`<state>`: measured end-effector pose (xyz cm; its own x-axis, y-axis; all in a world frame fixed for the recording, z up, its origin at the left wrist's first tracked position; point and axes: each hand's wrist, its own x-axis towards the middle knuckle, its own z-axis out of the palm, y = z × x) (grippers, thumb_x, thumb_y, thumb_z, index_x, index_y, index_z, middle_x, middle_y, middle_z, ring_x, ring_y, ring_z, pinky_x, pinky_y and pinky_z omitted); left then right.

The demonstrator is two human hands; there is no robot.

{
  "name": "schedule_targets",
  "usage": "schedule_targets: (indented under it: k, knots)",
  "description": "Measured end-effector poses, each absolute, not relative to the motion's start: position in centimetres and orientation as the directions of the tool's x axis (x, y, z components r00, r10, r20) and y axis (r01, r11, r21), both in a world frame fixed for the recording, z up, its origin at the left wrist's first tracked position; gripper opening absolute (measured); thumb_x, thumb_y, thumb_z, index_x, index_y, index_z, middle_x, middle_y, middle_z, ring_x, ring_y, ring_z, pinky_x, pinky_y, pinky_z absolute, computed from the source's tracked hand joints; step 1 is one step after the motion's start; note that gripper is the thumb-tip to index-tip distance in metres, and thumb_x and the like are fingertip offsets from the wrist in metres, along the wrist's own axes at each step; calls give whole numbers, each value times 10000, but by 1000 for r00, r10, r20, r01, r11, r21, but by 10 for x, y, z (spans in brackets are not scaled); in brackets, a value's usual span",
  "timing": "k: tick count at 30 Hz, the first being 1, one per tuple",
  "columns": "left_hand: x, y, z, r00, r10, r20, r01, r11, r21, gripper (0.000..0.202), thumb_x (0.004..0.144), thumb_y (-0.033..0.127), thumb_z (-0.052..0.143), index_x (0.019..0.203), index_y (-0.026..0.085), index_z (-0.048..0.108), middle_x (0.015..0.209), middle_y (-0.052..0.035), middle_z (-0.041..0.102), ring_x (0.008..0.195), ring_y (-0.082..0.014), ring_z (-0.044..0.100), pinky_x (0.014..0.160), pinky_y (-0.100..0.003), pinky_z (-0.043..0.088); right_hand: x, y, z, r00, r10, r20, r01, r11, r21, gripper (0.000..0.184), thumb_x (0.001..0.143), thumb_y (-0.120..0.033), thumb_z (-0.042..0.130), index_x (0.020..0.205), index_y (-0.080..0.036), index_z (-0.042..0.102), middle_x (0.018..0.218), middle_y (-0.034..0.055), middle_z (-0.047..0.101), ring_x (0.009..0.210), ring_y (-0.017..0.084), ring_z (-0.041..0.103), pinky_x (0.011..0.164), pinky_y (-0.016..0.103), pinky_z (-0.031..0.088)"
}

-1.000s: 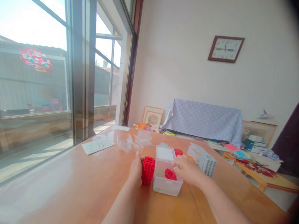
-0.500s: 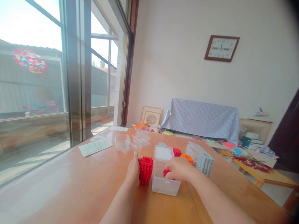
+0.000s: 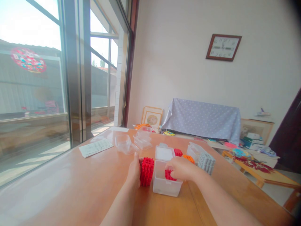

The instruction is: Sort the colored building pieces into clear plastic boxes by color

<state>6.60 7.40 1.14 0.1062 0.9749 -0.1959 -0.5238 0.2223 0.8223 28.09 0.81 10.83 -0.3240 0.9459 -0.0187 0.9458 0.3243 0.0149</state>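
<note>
My left hand (image 3: 134,171) is closed around the left side of a tall stack of red toothed blocks (image 3: 147,172), which stands upright on the table. Its fingers are partly hidden behind the stack. Just right of it sits a clear plastic box (image 3: 166,188) with its lid (image 3: 165,153) swung back. Over the right part of that box, my right hand (image 3: 180,168) pinches a red toothed block (image 3: 169,174) at the box's opening. Behind my right hand lie another red block (image 3: 178,152) and an orange block (image 3: 188,159). A grey block stack (image 3: 206,163) stands right of them.
Clear plastic containers (image 3: 123,143) stand at the far left of the wooden table (image 3: 82,188), beside a printed sheet (image 3: 96,147). Another clear container (image 3: 195,151) is behind the grey stack. A low bench (image 3: 265,175) with red items stands at the right.
The red block in my right hand shows more of its face now, with the fingers slightly shifted on it. My left hand and the red stack have stayed in place.
</note>
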Motion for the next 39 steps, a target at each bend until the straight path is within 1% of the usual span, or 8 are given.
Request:
schedule_targets:
  k: [4, 7, 11, 15, 21, 27, 34, 39]
  knots:
    - [66, 75, 11, 110, 976, -190, -527, 219, 821, 701, 812, 771, 458, 950, 113, 656, 719, -109, 709, 585, -213, 661, 587, -324, 514, 280, 7, 106, -372, 928, -35, 928, 372, -15, 334, 703, -155, 559, 876, -340, 776, 897, -44, 769, 847, 190, 668, 654, 256, 359]
    - [65, 73, 12, 113, 976, -185, -530, 216, 820, 706, 806, 776, 461, 937, 112, 660, 715, -107, 708, 590, -213, 661, 583, -317, 509, 277, 8, 105, -332, 943, -35, 943, 330, -52, 316, 724, -164, 575, 901, -326, 781, 940, -25, 771, 891, 202, 667, 704, 263, 390]
    - [65, 68, 18, 85, 981, -176, -533, 194, 824, 697, 775, 768, 519, 912, 104, 679, 678, -100, 702, 605, -213, 659, 594, -308, 504, 266, 10, 111, -259, 952, 163, 943, 286, -171, 273, 788, -213, 553, 955, -264, 763, 950, 29, 744, 886, 198, 646, 737, 267, 415]
    - [66, 63, 22, 82, 988, -128, -510, 153, 846, 685, 737, 772, 559, 844, 107, 684, 674, -95, 701, 601, -210, 650, 594, -305, 494, 243, 14, 124, -337, 896, 289, 855, 419, -305, 238, 822, -300, 589, 1000, -255, 740, 979, 33, 708, 910, 188, 617, 783, 270, 428]
    - [66, 65, 18, 92, 990, -110, -516, 142, 844, 648, 762, 751, 555, 814, 117, 675, 687, -98, 705, 581, -202, 638, 582, -307, 497, 218, 23, 135, -420, 880, 221, 819, 472, -325, 439, 735, -456, 721, 1105, -222, 706, 1096, 71, 677, 956, 235, 600, 832, 310, 438]
    - [66, 69, 13, 124, 988, -95, -529, 146, 836, 708, 790, 770, 496, 880, 98, 699, 721, -112, 715, 618, -214, 659, 606, -313, 502, 208, 28, 134, -493, 855, 162, 772, 515, -373, 275, 721, -309, 709, 982, -223, 709, 920, 1, 711, 839, 189, 607, 768, 275, 431]
    - [68, 69, 14, 128, 986, -111, -560, 164, 812, 719, 783, 792, 474, 825, 106, 685, 700, -112, 704, 591, -210, 648, 578, -317, 501, 224, 22, 130, -357, 889, 286, 770, 454, -448, 376, 736, -271, 678, 1109, -223, 684, 1075, 41, 698, 955, 208, 617, 873, 322, 446]
    - [70, 68, 16, 91, 983, -157, -541, 181, 821, 676, 777, 785, 492, 779, 129, 654, 630, -84, 672, 535, -197, 619, 541, -315, 492, 250, 12, 120, -315, 909, 273, 837, 402, -371, 313, 715, -219, 657, 1027, -220, 691, 1029, 41, 678, 959, 206, 600, 852, 306, 428]
